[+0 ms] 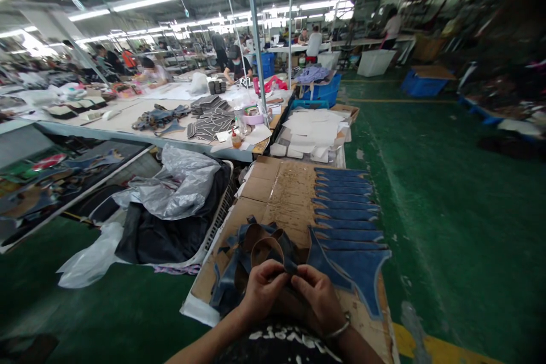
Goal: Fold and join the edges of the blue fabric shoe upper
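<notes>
Basket [218, 213] of dark fabric [162, 236]

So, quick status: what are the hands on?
Left hand and right hand pinch one blue denim piece. Cut pieces lined on cardboard. Nothing blocking.

The curved denim piece [273, 250] is dark blue with a tan-brown underside, bent into an upright loop so the brown lining faces out. It stands at the near edge of the cardboard-covered tabletop [281, 187], pinched at its lower end. At its 9 o'clock lies a loose heap of like denim pieces [232, 273]. From 1 to 3 o'clock, a column of flat blue cut pieces [345, 205] lies overlapped, running away toward 12 o'clock.
</notes>
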`<action>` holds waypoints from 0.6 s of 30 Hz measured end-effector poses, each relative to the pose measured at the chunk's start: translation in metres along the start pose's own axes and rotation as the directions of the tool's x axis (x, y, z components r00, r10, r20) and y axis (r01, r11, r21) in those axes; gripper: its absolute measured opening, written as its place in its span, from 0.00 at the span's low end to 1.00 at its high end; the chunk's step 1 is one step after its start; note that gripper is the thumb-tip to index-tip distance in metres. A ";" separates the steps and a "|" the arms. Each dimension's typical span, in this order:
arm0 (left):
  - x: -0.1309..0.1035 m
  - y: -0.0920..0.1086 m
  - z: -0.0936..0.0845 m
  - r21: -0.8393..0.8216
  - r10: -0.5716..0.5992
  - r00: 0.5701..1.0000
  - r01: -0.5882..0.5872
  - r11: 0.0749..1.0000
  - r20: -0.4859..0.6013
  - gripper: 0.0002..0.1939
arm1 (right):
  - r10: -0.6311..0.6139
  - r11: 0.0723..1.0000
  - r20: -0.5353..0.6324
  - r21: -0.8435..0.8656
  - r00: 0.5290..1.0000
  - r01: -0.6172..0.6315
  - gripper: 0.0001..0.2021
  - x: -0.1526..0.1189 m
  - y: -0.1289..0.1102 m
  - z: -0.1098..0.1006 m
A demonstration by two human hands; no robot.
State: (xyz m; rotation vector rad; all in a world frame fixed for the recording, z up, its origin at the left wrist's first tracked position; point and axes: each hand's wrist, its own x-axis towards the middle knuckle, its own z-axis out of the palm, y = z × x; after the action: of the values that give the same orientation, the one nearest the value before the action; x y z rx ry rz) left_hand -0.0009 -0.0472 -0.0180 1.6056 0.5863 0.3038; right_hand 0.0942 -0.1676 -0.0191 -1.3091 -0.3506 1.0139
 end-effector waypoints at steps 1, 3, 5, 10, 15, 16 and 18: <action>0.000 0.001 0.001 -0.018 0.003 1.000 -0.003 1.000 -0.006 0.07 | -0.010 0.999 -0.010 -0.041 1.000 0.010 0.14 0.000 -0.001 0.001; 0.000 0.005 0.003 -0.075 -0.004 1.000 0.003 0.997 -0.016 0.06 | -0.037 0.991 -0.055 -0.128 0.998 0.030 0.13 0.000 -0.002 0.002; -0.001 0.009 0.006 -0.157 -0.036 0.999 0.035 0.987 -0.006 0.06 | -0.078 0.972 -0.106 -0.231 0.991 0.052 0.14 0.001 -0.001 0.003; -0.001 0.011 0.006 -0.285 -0.188 0.982 0.186 0.940 0.020 0.09 | -0.149 0.931 -0.171 -0.357 0.974 0.080 0.15 0.002 0.003 0.004; -0.001 0.005 0.003 -0.284 -0.240 0.971 0.235 0.930 0.015 0.09 | -0.098 0.956 -0.086 -0.285 0.991 0.070 0.14 0.002 0.003 0.007; -0.001 0.003 0.003 -0.271 -0.230 0.973 0.227 0.935 0.020 0.09 | -0.101 0.949 -0.088 -0.306 0.991 0.070 0.13 0.003 0.003 0.007; -0.001 0.001 0.001 -0.231 -0.208 0.977 0.211 0.950 0.038 0.09 | -0.101 0.936 -0.117 -0.347 0.988 0.055 0.12 0.004 0.001 0.009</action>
State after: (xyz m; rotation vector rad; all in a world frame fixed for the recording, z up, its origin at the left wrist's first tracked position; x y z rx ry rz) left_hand -0.0007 -0.0488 -0.0171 1.3049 0.6790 0.1956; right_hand 0.0897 -0.1591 -0.0192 -1.6551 -0.4891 0.8151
